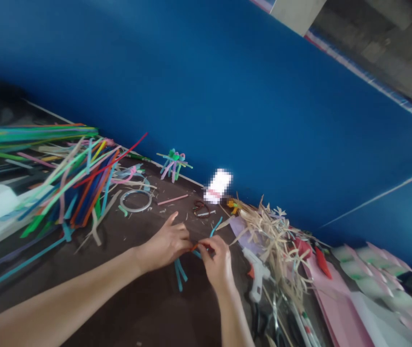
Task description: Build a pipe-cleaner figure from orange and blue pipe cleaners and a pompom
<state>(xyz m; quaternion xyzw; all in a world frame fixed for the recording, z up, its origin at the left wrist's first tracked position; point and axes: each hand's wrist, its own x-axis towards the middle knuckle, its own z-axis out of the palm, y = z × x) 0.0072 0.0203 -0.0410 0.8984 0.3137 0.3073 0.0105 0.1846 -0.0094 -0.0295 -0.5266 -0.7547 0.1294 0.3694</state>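
Observation:
My left hand point(167, 245) is pinched closed, its thumb raised, on one end of a short orange pipe cleaner point(194, 247). Finger and thumb of my right hand point(217, 260) close on the other end, just beside it. Blue pipe cleaners point(180, 277) hang out beneath the hands, and another blue strand point(216, 226) shows beyond the right fingers. Whether the blue pieces are held or lie on the dark table point(155, 308) I cannot tell. The fingers hide most of the orange piece.
Many coloured pipe cleaners point(79, 188) lie left, near a clear tape ring point(136, 201). A small pipe-cleaner figure point(173, 165) and a pixelated bright phone-like rectangle point(218, 185) stand by the blue wall point(206, 96). A glue gun point(258, 274), scissors point(276, 318) and dry strips point(267, 224) are right.

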